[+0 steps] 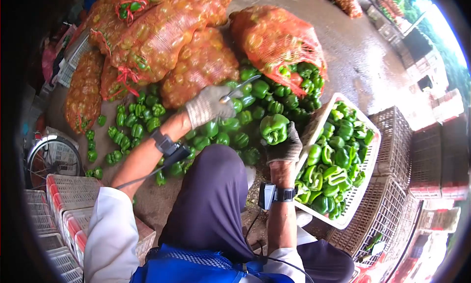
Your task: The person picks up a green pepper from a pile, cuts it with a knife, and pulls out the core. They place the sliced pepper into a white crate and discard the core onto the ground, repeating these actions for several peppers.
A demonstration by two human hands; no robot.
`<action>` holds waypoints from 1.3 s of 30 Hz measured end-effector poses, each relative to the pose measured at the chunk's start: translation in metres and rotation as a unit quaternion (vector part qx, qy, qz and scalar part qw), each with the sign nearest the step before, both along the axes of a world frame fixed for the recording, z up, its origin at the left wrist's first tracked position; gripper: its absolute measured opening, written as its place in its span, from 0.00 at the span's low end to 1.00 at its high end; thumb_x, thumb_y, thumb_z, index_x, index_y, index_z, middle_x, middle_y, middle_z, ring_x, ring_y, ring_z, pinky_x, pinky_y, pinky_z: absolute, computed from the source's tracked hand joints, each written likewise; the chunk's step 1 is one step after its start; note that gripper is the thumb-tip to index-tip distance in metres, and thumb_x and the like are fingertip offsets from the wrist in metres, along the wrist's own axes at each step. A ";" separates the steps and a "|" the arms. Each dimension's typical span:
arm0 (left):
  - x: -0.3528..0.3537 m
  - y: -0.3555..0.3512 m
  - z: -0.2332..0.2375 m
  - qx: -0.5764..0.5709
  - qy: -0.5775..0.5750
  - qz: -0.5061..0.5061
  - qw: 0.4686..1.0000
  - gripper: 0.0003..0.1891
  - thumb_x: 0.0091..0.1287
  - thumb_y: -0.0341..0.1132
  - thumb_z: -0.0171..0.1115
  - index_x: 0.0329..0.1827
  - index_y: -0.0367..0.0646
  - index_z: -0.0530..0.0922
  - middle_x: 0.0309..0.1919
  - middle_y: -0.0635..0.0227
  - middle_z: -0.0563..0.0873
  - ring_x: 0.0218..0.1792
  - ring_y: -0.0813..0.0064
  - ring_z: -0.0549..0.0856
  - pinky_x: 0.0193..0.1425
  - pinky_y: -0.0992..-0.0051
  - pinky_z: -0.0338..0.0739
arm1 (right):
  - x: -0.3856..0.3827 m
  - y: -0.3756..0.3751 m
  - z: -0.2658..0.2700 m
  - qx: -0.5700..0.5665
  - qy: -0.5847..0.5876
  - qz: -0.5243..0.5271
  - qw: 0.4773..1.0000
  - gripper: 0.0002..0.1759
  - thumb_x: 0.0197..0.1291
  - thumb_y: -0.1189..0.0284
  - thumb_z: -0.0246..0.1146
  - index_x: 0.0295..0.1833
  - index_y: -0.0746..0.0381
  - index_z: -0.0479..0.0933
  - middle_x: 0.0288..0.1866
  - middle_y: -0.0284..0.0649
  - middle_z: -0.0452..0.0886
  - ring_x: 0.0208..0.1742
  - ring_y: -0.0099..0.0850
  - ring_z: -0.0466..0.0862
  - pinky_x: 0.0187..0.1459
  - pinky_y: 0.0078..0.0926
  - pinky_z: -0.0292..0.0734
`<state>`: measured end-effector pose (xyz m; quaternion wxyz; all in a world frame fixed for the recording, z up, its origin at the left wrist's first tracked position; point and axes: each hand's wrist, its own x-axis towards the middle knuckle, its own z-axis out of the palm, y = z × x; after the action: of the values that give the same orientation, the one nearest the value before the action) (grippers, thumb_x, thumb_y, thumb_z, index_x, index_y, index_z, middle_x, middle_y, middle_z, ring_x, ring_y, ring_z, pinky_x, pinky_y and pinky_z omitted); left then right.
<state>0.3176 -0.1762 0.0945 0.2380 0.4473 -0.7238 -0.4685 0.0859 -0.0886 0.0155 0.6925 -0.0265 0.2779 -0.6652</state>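
My left hand [208, 107], in a pale work glove, is closed around the handle of a small knife [245, 84]. The blade points up and to the right, above the loose peppers. In my right hand [288, 148], in a darker glove, sits a large green bell pepper [274, 129], its lobed end turned towards me. Loose green bell peppers [211, 131] lie on the ground beneath and between both hands. Close by my right hand stands a white plastic crate [377, 145] filled with green peppers, some of them cut open.
An open orange mesh sack [274, 32] spills peppers ahead. Several full mesh sacks [152, 32] are piled at the upper left. Stacked plastic crates [387, 199] stand on the right, others [73, 194] at the lower left. A spoked wheel [54, 158] shows at the left.
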 end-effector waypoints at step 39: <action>-0.209 0.135 0.058 -0.318 -0.257 -0.110 0.906 0.11 0.62 0.39 0.56 0.44 0.46 0.78 0.32 0.54 0.86 0.35 0.51 0.86 0.39 0.54 0.79 | -0.094 0.138 0.134 -0.137 -0.007 -0.096 0.986 0.24 0.70 0.54 0.51 0.58 0.62 0.73 0.56 0.46 0.78 0.58 0.41 0.77 0.62 0.43 0.71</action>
<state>0.1081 -0.0415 0.1525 0.1207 0.3707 -0.9148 -0.1058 -0.0079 0.0492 0.1494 0.6170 -0.0899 0.1808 -0.7606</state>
